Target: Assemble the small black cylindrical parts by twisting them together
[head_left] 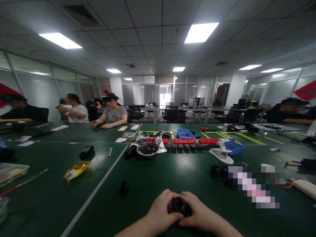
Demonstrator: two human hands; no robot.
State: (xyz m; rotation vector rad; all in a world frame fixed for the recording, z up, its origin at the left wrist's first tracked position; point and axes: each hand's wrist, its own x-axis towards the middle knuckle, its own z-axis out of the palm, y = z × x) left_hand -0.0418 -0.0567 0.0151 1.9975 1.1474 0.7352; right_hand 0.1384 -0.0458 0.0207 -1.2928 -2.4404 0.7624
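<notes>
Both my hands meet low at the middle of the view, over the green table [172,171]. My left hand [161,209] and my right hand [197,212] are closed around one small black round part [179,205], which looks like a lens or a cap. Its top shows between my thumbs; the rest is hidden by my fingers. Another small black round part [124,187] stands on the table to the left of my hands, apart from them.
Around lie a round metal dish [147,149], red blocks [184,141], blue trays [185,133] [234,147], a white clamp [221,154], a yellow packet [76,169] and black pieces [219,170]. Other people sit at the far left, back and right.
</notes>
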